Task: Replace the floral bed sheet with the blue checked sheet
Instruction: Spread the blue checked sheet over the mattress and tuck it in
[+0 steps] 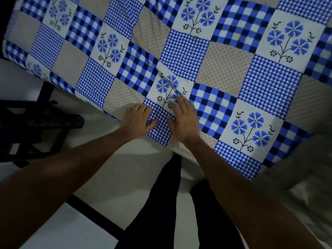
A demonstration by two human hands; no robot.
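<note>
The blue checked sheet (185, 54), a patchwork of blue gingham, dotted beige and blue flower squares, lies spread over the bed across the upper part of the view. Its near edge hangs over the bed side in front of me. My left hand (137, 120) rests on the sheet at that edge, fingers curled against the cloth. Beside it, my right hand (185, 121) lies flat on the sheet with fingers spread, palm down. A crease runs from the hands up into the flower square. No floral sheet is visible.
A dark chair or stand (34, 121) is on the pale floor (111, 177) at the left, close to the bed. My legs in dark trousers (168, 203) stand against the bed side. Pale cloth (303, 186) shows at the lower right.
</note>
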